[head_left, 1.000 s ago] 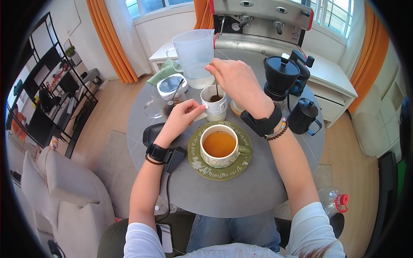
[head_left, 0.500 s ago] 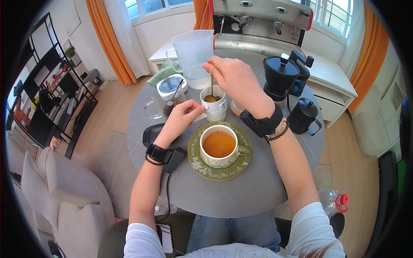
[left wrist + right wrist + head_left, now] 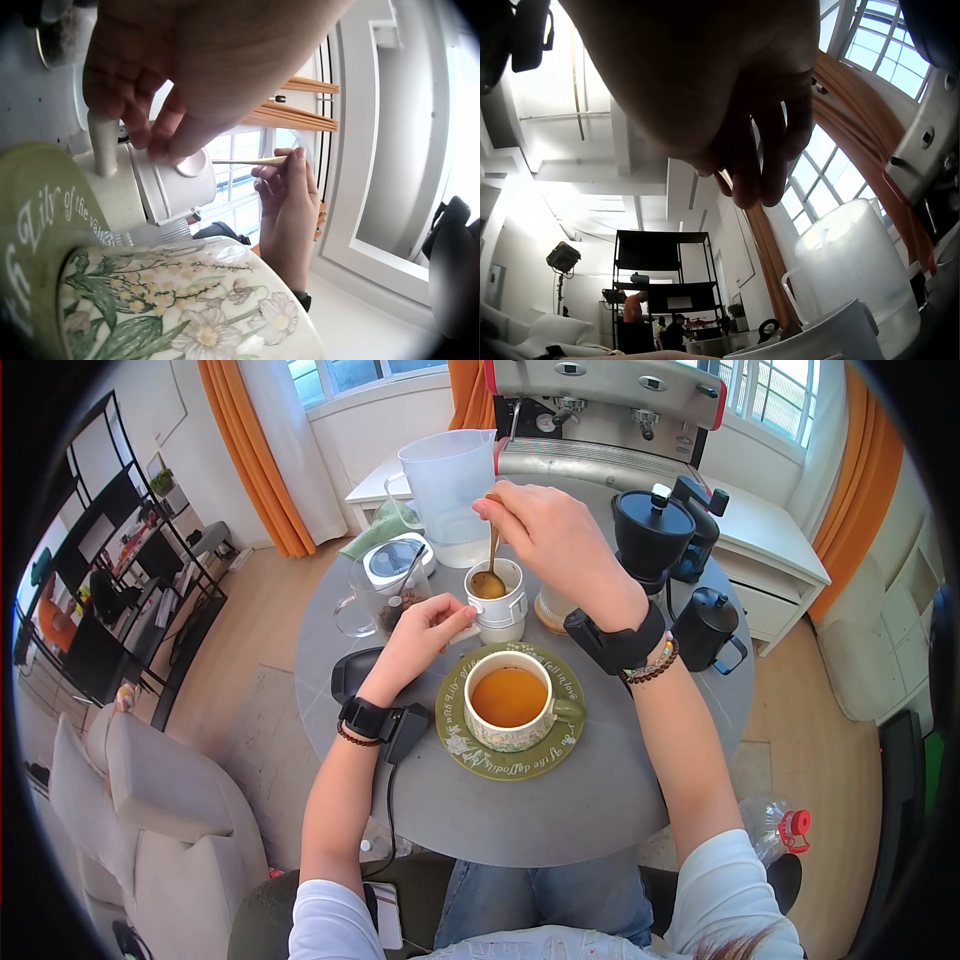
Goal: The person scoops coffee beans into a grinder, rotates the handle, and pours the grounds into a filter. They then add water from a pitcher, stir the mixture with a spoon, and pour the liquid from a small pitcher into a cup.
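Observation:
A gold spoon [image 3: 490,578] stands in a small white cup-shaped holder [image 3: 508,608], its bowl in the opening. My right hand [image 3: 560,545] pinches the top of its handle; the left wrist view shows that handle [image 3: 251,161] running to the right fingertips. My left hand [image 3: 418,635] grips a handle at the holder's left side, thumb against the wall. The holder sits on a pale cup with its own handle [image 3: 102,142]. In front, a floral cup [image 3: 508,738] of orange-brown liquid stands on a green saucer [image 3: 460,755].
Behind stand a clear pitcher [image 3: 450,485] and a white scale [image 3: 395,560]. A glass mug [image 3: 365,605] is at left. To the right are a black grinder [image 3: 655,535] and black kettle [image 3: 708,630]. A black device [image 3: 355,670] with a cord lies by my left wrist.
The spoon has risen from deep in the holder, its bowl now showing higher, near the rim. My right hand has shifted slightly. The left hand stays in place.

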Tool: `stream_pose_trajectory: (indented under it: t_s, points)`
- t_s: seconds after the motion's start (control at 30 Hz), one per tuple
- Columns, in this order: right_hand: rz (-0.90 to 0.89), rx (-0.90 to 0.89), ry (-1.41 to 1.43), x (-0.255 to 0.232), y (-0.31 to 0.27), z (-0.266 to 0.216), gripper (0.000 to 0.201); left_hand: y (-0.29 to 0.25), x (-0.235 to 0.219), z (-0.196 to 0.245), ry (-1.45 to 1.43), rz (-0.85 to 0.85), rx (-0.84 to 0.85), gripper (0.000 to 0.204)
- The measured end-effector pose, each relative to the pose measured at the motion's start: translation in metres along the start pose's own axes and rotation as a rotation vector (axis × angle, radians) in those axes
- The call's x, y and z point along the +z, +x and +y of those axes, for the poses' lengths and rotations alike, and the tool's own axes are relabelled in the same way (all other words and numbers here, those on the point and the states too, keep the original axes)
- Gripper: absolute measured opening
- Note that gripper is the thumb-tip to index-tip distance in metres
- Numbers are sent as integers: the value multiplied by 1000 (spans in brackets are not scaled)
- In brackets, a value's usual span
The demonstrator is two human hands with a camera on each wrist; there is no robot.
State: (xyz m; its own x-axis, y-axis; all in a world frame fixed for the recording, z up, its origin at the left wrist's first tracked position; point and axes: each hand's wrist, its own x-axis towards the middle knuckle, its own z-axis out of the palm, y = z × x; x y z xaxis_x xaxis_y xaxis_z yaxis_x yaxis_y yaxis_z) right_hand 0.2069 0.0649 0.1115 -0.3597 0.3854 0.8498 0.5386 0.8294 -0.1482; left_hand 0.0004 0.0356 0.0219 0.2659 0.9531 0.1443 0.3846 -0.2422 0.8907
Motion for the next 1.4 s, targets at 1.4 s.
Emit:
stream_pose_trajectory:
  t_s: [1.4]
  points:
    - [-127, 33, -95, 6, -6, -2, 28, 0, 0, -1, 26, -17, 7, 34]
